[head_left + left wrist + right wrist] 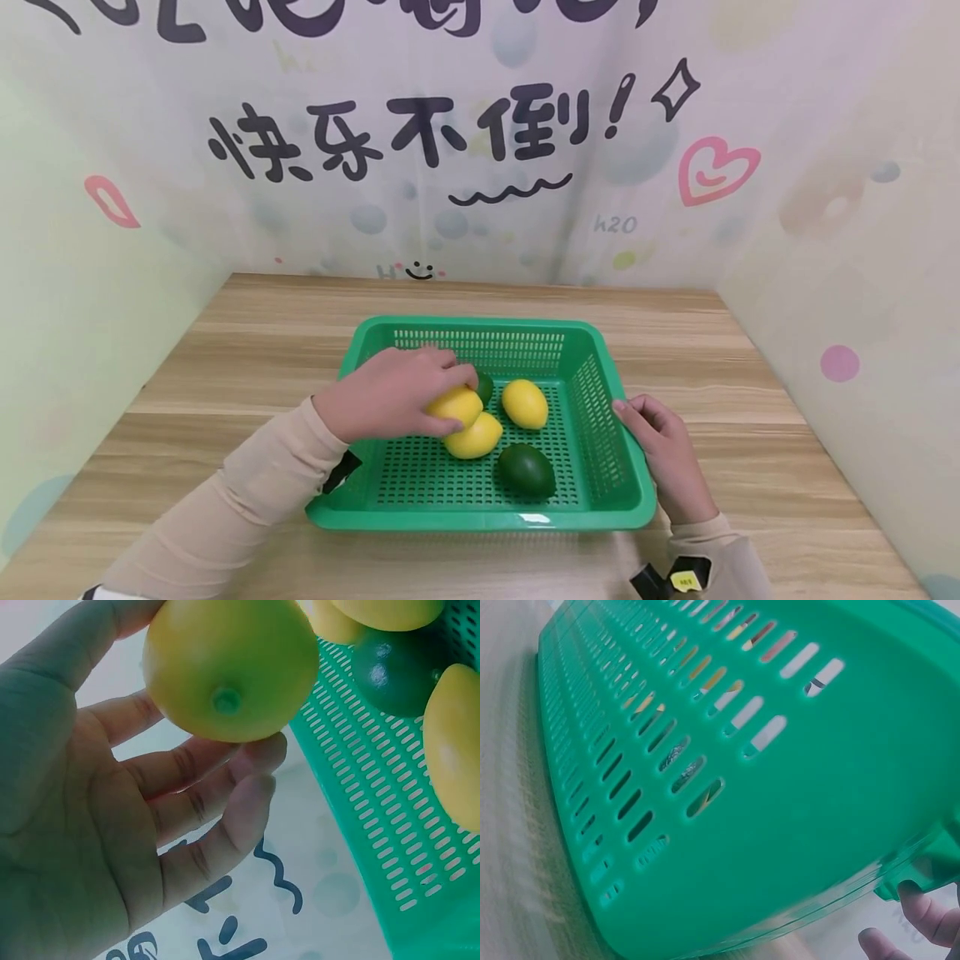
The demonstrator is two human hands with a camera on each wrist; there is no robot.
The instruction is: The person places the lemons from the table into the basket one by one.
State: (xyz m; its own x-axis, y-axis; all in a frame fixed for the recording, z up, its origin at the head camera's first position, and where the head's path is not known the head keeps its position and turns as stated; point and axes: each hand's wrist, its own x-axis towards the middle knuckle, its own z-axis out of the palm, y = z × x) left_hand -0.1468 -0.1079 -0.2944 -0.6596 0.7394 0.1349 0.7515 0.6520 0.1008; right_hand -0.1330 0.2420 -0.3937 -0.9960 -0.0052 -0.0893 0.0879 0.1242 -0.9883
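Note:
A green plastic basket (480, 522) with slotted walls stands on the table. Over its left half, my left hand (401, 392) grips a yellow lemon (456, 405) between thumb and fingers; the left wrist view shows the lemon's greenish tip (226, 700) facing the camera. Just below it in the head view lies a second lemon (480, 437), and a third lemon (525, 404) rests to the right. A smooth dark green fruit (527, 471) lies near the front; another dark green fruit (485, 388) is partly hidden behind my left fingers. My right hand (663, 450) holds the basket's right rim, thumb on top.
The wood-grain table (750, 467) extends around the basket. Behind it hangs a printed backdrop (480, 233) with dark lettering, and pale patterned panels (847, 275) enclose both sides. Dark wrist devices (686, 575) sit on both sleeves.

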